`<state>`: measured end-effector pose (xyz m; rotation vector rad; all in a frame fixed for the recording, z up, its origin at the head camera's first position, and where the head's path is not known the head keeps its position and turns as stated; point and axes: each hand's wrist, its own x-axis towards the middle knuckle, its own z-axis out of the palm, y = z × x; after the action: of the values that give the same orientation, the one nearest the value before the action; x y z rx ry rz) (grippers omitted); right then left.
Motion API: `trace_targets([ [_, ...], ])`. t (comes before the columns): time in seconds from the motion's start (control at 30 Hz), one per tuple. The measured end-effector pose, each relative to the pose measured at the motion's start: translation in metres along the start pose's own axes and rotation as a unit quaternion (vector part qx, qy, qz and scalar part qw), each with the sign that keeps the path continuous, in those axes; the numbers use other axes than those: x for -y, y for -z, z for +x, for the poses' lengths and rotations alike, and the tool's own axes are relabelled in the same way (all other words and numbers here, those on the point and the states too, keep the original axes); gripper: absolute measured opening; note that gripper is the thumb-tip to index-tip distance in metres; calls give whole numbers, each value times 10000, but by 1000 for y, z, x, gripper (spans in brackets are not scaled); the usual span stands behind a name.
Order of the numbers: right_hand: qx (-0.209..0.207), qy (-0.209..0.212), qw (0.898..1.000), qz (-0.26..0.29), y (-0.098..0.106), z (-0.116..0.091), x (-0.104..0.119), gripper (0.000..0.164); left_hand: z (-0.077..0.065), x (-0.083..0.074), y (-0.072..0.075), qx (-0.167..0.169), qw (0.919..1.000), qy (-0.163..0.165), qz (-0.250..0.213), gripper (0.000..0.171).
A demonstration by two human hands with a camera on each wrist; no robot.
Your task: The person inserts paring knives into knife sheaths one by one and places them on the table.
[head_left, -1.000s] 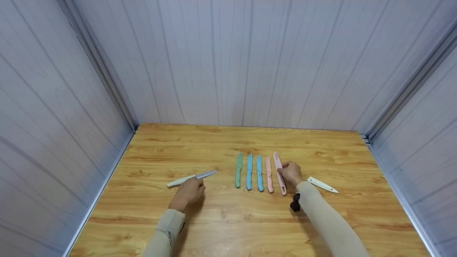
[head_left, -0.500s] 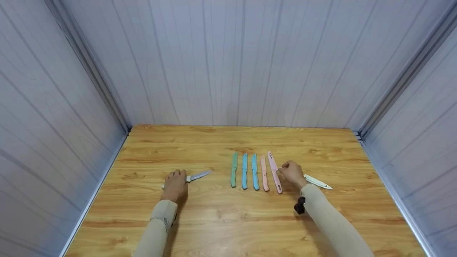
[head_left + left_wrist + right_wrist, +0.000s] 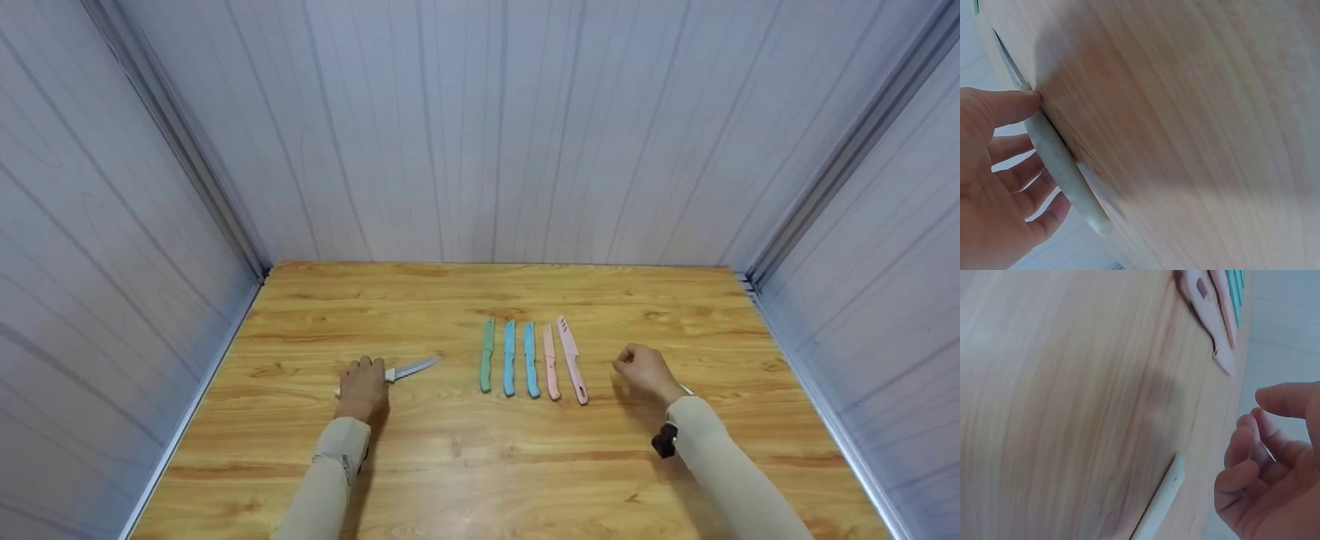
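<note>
In the head view my left hand (image 3: 362, 386) rests over the white handle of a knife, whose bare grey blade (image 3: 415, 367) points right. The left wrist view shows the thumb on one side of the white handle (image 3: 1067, 169) and the fingers on the other. My right hand (image 3: 646, 371) holds nothing, its fingers loosely curled above the table. Below it in the right wrist view lies a white sheath (image 3: 1162, 500), mostly hidden by the wrist in the head view. Left of this hand is a pink knife (image 3: 572, 360) with slots near its tip.
Left of the pink knife lie a salmon knife (image 3: 550, 364), two blue knives (image 3: 530, 360) and a green knife (image 3: 487, 356), side by side. They are on a wooden table (image 3: 450, 465). Pale panel walls (image 3: 480, 135) enclose its back and sides.
My left hand has moved left onto the white knife's handle and taken hold of it. My right hand has let go of the pink knife and moved right, over the white sheath.
</note>
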<state>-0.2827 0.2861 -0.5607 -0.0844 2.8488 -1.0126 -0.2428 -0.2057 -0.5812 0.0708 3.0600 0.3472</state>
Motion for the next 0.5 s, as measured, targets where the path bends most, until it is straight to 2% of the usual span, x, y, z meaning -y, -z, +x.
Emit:
trace_targets([
  [0.13, -60, 37, 9997, -231, 10, -5, -12, 11, -1, 0, -1, -106, 9999, 74, -22, 15],
  [0.27, -217, 43, 9981, -581, 19, -8, -25, 23, -3, -1, -1, -234, 9997, 88, 43, 11],
  [0.4, -198, -139, 9972, -706, 23, -10, -36, 34, -5, -2, -1, -308, 9995, 105, 41, 13],
  [0.5, -67, -311, 9960, -830, 23, -13, -44, 42, -8, -3, -1, -230, 9996, 112, -78, 20],
])
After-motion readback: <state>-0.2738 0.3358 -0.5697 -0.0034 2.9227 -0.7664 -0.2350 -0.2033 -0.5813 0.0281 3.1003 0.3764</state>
